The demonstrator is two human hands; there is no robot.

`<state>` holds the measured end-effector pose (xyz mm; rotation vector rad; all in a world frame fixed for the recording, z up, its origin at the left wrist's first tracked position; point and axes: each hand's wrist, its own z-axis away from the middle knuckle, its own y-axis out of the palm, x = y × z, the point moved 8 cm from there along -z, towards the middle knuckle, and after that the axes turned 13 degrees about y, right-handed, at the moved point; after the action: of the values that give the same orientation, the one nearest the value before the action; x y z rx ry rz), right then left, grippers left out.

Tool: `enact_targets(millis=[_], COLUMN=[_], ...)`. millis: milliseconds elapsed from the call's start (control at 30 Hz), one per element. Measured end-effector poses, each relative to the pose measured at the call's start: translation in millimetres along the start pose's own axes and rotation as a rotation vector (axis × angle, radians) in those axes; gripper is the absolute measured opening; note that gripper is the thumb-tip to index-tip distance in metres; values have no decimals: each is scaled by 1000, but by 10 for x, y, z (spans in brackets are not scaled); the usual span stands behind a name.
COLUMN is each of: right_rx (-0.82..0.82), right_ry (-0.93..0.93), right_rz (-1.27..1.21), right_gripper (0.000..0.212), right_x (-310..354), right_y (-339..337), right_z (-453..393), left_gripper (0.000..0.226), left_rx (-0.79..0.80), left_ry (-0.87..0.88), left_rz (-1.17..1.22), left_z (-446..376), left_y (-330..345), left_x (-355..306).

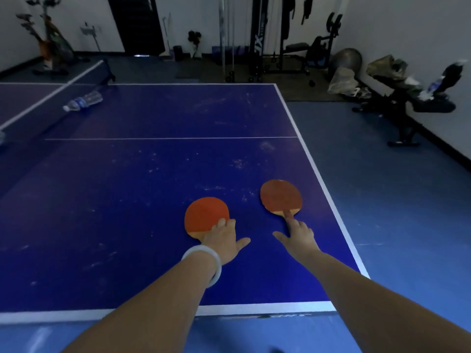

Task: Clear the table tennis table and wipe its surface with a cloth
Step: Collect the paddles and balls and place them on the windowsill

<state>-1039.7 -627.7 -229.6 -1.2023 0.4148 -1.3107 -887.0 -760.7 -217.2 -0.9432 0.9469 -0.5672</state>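
Two red paddles lie flat on the blue table tennis table (pixel 153 174), near its right front corner. My left hand (pixel 225 239), with a white bangle on the wrist, rests on the handle end of the left paddle (pixel 204 212), fingers over the lower blade and thumb spread. My right hand (pixel 298 231) touches the handle of the right paddle (pixel 280 196) with its fingertips, thumb held apart. Neither paddle is lifted. A clear plastic water bottle (pixel 82 101) lies on its side by the net (pixel 51 90). Dusty smudges cover the surface. No cloth is in view.
The table's right edge (pixel 328 189) and front edge (pixel 229 308) border blue floor. A weight bench (pixel 407 105) with a bottle on it stands at the right wall. Gym racks, a grey ball and bags line the back wall.
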Motion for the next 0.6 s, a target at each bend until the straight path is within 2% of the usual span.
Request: enact_targets(millis=[100, 233, 400, 500, 600], right_rx=[0, -12, -36, -57, -10], right_ry=[-40, 22, 96, 59, 70], right_rz=[47, -14, 4, 0, -111], right_gripper=[74, 74, 74, 66, 57], right_x=[-94, -323, -536, -512, -431], right_y=[63, 121, 258, 301, 358], right_z=[-320, -744, -1127, -1237, -1307], left_gripper=[74, 78, 81, 82, 85], left_rx=[-28, -39, 60, 122, 136], left_ry=[-46, -90, -146, -194, -226], left_rz=[12, 17, -59, -81, -71], left_z=[-264, -627, -923, -985, -971], left_y=[135, 405, 863, 1054, 1196], left_x=[-36, -73, 39, 167, 292])
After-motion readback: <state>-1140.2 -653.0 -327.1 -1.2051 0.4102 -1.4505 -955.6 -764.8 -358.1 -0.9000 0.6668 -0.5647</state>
